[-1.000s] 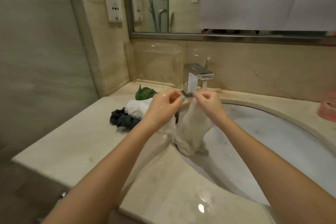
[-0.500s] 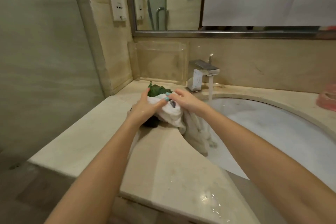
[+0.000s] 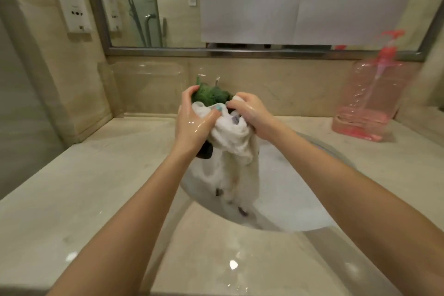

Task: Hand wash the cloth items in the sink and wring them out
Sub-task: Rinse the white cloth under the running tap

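Note:
Both hands hold a bundle of wet cloths up over the white sink (image 3: 300, 202). My left hand (image 3: 192, 122) grips the left side of the bundle, fingers curled round a green cloth (image 3: 211, 95) and the top of a white cloth (image 3: 233, 142). My right hand (image 3: 249, 113) grips the white cloth's upper right edge. A dark cloth (image 3: 205, 151) pokes out under my left palm. The white cloth hangs down into the basin. The faucet is hidden behind the bundle.
A pink pump bottle (image 3: 370, 101) stands on the marble counter (image 3: 96, 187) at the back right. A mirror (image 3: 240, 7) with white paper over it runs along the back wall. A wall panel (image 3: 69, 0) sits at the left. The counter is wet near the front.
The hands gathered the green, dark and white cloths from the counter left of the sink and lifted the bundle over the basin. The view swung right; the pump bottle now shows.

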